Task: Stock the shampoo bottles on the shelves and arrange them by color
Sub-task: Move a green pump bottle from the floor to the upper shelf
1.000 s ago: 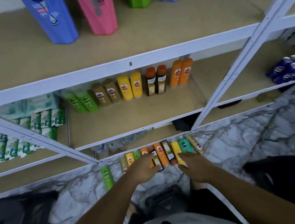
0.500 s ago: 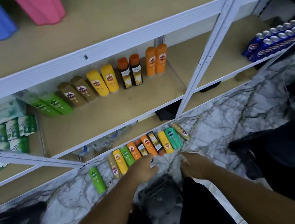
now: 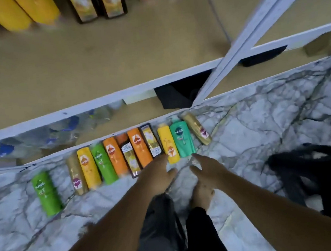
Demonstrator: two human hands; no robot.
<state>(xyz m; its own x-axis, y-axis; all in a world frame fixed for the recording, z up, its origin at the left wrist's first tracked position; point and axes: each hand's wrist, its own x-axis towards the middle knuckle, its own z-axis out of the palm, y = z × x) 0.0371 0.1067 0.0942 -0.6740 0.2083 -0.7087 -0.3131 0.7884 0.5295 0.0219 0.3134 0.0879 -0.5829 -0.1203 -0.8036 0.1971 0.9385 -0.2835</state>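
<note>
This is looking like a shop: metal shelving [image 3: 100, 100] is carrying paired shampoo bottles [image 3: 93, 3], bottled water [image 3: 62, 131] is lying beneath, and more bottles [image 3: 140, 148] are lining the marble floor [image 3: 263, 124].

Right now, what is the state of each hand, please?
Left hand: open, holds nothing, near the yellow bottle.
Right hand: open, holds nothing, near the teal bottle.

Glossy plastic shampoo bottles [image 3: 140, 146] lie on a polished veined marble floor [image 3: 262, 118] beside matt fibreboard shelves [image 3: 70, 59].
</note>
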